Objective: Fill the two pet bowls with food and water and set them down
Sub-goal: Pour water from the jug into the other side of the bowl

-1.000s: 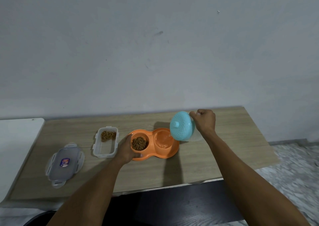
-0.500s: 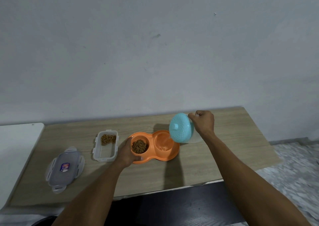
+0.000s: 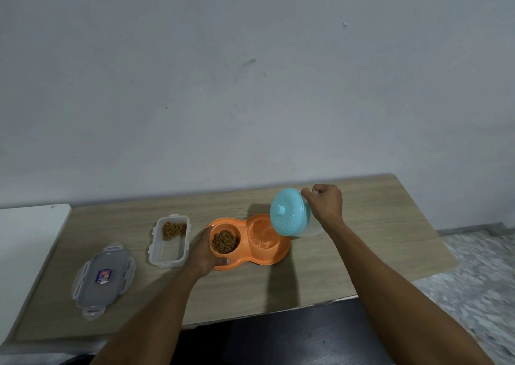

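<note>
Right hand is gripping the tilted jug, left hand holding the orange bowl. Overtipping is risking overflow.

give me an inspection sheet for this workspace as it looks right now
surface: light wood-grain tabletop, set against the wall.
job's things: orange plastic double pet bowl on the tabletop; brown kibble in its left well, rippling water in its right well; clear jug with teal lid tilted over the right well; clear rectangular plastic container, open, some kibble at its far end.
clutter: clear latch lid lying left of the container.
grippers: left hand grips the bowl's left end; right hand grips the jug.
cables: nothing seen.
surroundings: pale grey wall behind; white surface at left; speckled floor at right.
</note>
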